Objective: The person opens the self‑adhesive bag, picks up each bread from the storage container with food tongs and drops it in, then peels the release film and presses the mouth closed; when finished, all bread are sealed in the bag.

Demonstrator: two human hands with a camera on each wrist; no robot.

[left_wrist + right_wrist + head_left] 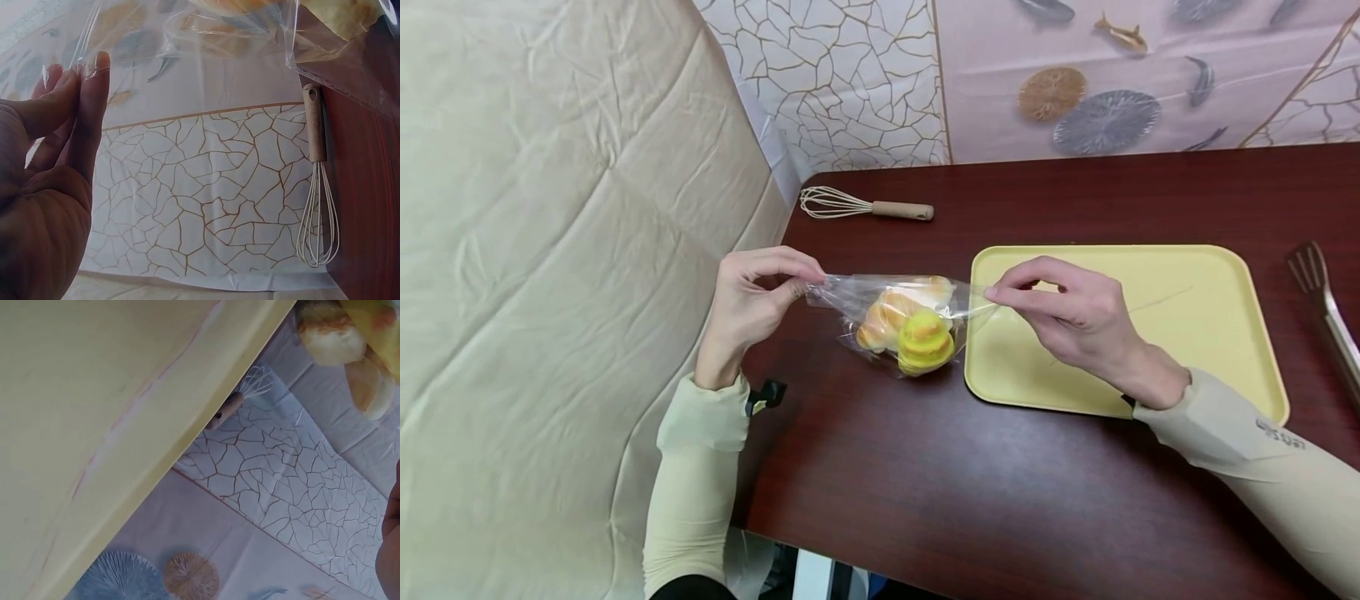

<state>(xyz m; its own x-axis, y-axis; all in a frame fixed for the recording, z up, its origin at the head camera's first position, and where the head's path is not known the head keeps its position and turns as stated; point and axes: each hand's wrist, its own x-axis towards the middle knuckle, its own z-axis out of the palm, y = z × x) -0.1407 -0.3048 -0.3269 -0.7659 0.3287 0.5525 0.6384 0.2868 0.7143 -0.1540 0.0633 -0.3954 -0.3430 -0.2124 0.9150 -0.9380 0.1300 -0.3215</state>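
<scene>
A clear plastic bag point(868, 292) is stretched between my two hands in the head view, with bread pieces inside. One is a yellow swirled bun point(925, 342); beside it lies a golden-brown bread roll point(887, 315). My left hand point(756, 300) pinches one top corner of the bag between thumb and fingers, and that grip shows in the left wrist view too. At the opposite corner, my right hand point(1067, 312) pinches the film above the tray's left part. Only an edge of the right hand point(390, 544) enters the right wrist view.
A pale yellow tray point(1180, 333) lies under my right hand on the dark red table point(940, 475). Behind the bag is a whisk point(868, 205) with a wooden handle. A metal fork-like utensil point(1326, 300) lies at the far right. A quilted cream surface point(550, 250) borders the left side.
</scene>
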